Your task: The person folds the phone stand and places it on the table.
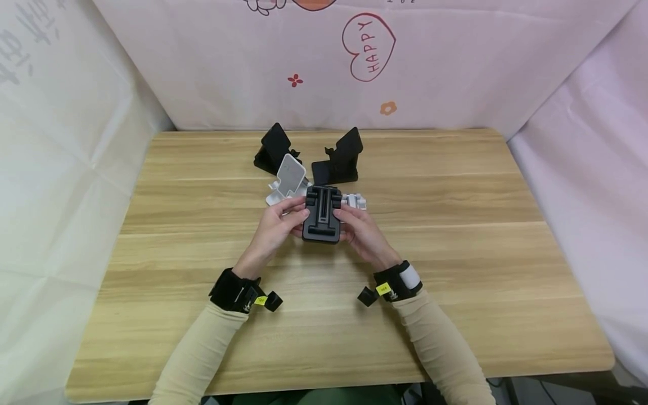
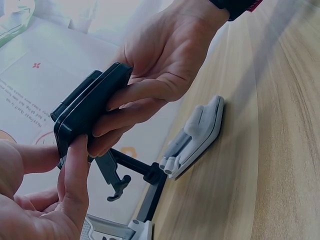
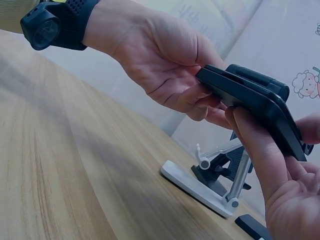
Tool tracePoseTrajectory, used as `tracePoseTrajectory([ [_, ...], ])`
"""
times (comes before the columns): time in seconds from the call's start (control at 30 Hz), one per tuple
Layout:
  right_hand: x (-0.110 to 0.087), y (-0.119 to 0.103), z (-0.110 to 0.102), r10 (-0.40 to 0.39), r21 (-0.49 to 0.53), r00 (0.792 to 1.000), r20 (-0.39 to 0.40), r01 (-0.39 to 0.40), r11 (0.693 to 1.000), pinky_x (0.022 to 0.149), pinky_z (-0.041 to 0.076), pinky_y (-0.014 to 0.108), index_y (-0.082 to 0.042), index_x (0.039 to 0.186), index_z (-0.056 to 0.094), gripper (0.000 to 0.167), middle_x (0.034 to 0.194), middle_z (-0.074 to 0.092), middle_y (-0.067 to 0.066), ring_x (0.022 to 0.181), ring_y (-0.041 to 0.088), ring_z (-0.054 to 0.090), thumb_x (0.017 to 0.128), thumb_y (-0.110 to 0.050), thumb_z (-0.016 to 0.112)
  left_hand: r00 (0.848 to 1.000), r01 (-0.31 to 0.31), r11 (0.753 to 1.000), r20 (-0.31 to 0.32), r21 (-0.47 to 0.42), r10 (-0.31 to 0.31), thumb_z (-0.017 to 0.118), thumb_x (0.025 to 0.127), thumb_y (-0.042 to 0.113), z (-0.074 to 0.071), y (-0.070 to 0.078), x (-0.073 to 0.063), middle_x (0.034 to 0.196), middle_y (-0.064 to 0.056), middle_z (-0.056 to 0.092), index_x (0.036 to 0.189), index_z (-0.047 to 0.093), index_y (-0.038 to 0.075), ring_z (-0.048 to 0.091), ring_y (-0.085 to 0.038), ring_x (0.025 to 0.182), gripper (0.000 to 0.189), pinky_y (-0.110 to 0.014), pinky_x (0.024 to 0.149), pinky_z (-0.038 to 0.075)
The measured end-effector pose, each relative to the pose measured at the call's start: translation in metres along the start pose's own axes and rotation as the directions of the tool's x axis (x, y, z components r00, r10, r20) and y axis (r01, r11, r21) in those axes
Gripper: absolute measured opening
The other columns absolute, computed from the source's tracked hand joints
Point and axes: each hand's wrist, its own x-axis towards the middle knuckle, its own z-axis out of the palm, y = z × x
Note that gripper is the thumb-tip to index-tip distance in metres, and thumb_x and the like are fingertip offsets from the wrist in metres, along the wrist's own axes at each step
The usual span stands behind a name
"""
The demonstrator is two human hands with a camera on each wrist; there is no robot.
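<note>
A folded black phone stand (image 1: 323, 233) is held up over the table between both hands. My left hand (image 1: 273, 228) grips its left edge, thumb on the near face and fingers behind. On the opposite edge, my right hand (image 1: 367, 233) pinches it in the same way. In the left wrist view the stand (image 2: 92, 107) is tilted, its thin folded base and arm lying together. Just behind the hands stands an unfolded white phone stand (image 1: 291, 175), partly covered by the left fingers. A folded white phone stand (image 2: 197, 132) lies flat by the right hand.
Two unfolded black phone stands stand farther back, one at left (image 1: 275, 147) and one at right (image 1: 348, 156). The wooden table (image 1: 481, 253) reaches a white printed curtain (image 1: 228, 73) at the back. More curtains hang at both sides.
</note>
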Motion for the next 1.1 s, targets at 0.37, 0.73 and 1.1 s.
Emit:
tracePoseTrajectory([
  [0.37, 0.004, 0.000, 0.004, -0.037, 0.021, 0.986, -0.162, 0.040, 0.999, 0.067, 0.061, 0.021, -0.013, 0.109, 0.071, 0.013, 0.110, 0.070, 0.005, 0.085, 0.010, 0.072, 0.106, -0.015, 0.058, 1.000, -0.016, 0.998, -0.007, -0.066, 0.016, 0.067, 0.099, 0.006, 0.001, -0.001, 0.001, 0.127, -0.016, 0.061, 0.146, 0.054, -0.002, 0.068, -0.007, 0.086, 0.049, -0.024, 0.070, 0.060],
  [0.73, 0.002, -0.003, -0.006, -0.061, -0.001, 0.971, -0.230, 0.063, 0.998, 0.067, 0.060, 0.021, -0.018, 0.103, 0.076, 0.014, 0.098, 0.072, -0.001, 0.079, 0.008, 0.072, 0.105, -0.014, 0.062, 1.000, -0.015, 0.991, 0.001, -0.132, 0.015, 0.064, 0.101, 0.006, 0.001, -0.003, 0.000, 0.121, -0.015, 0.060, 0.143, 0.054, -0.004, 0.068, -0.012, 0.078, 0.044, -0.025, 0.073, 0.062],
  [1.1, -0.010, -0.014, -0.043, -0.134, 0.009, 0.965, -0.224, 0.140, 0.990, 0.075, 0.057, 0.021, -0.018, 0.104, 0.079, 0.016, 0.103, 0.075, -0.001, 0.085, 0.009, 0.070, 0.104, -0.016, 0.063, 1.000, 0.008, 0.997, 0.012, -0.076, -0.007, 0.061, 0.104, 0.014, -0.006, -0.007, 0.000, 0.133, -0.026, 0.057, 0.146, 0.051, -0.003, 0.068, -0.010, 0.080, 0.046, -0.025, 0.074, 0.062],
])
